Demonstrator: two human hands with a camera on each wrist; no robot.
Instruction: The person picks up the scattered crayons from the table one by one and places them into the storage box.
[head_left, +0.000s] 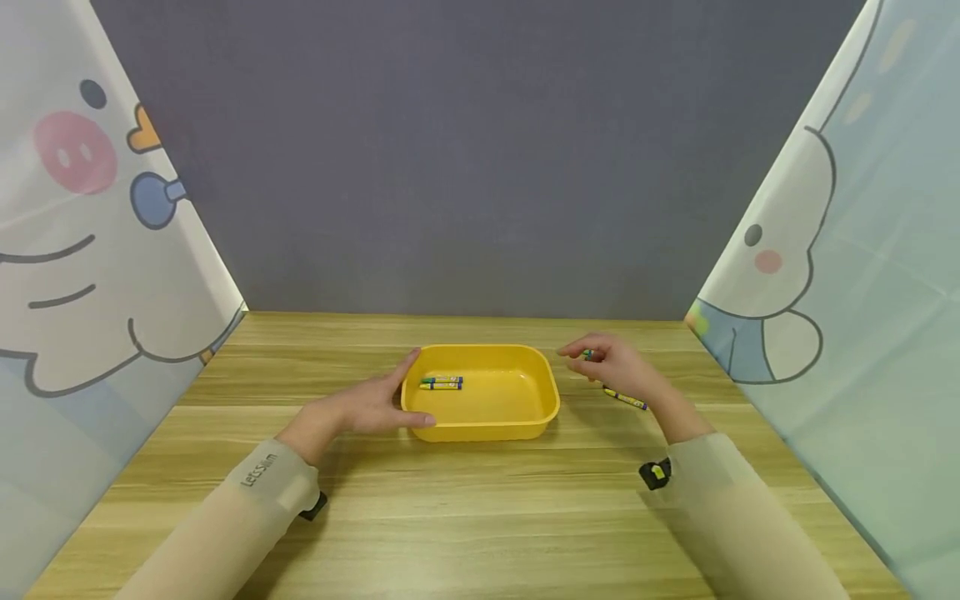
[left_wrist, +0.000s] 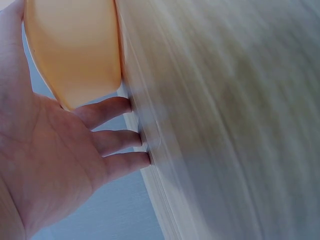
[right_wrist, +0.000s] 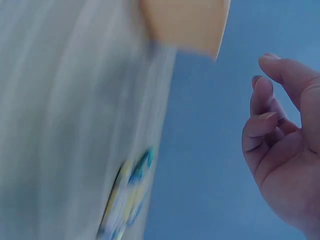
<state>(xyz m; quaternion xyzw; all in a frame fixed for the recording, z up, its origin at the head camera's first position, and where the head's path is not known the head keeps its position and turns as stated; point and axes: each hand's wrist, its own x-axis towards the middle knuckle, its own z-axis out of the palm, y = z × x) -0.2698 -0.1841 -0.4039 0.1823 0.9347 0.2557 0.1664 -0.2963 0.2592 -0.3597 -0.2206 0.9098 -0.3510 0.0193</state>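
My left hand (head_left: 372, 406) rests against the left end of a shallow yellow plastic tray (head_left: 480, 432). Its thumb lies at the front rim and its index finger reaches the back left corner; the left wrist view shows the other fingers straight, tips down by the wood. Inside the tray, a green crayon (head_left: 433, 380) and a yellow crayon (head_left: 442, 387) lie side by side. Right of the tray my right hand (head_left: 617, 367) hovers with loosely bent fingers and nothing in them. Another green crayon (head_left: 588, 355), partly hidden, and another yellow crayon (head_left: 625, 398) lie near it.
The tray stands on a wood-grain table (head_left: 450, 517). A dark grey panel (head_left: 465, 167) rises behind it, and cartoon-printed sheets hang at left (head_left: 90, 275) and right (head_left: 862, 275). A black wrist strap piece (head_left: 656, 473) sits under the right sleeve.
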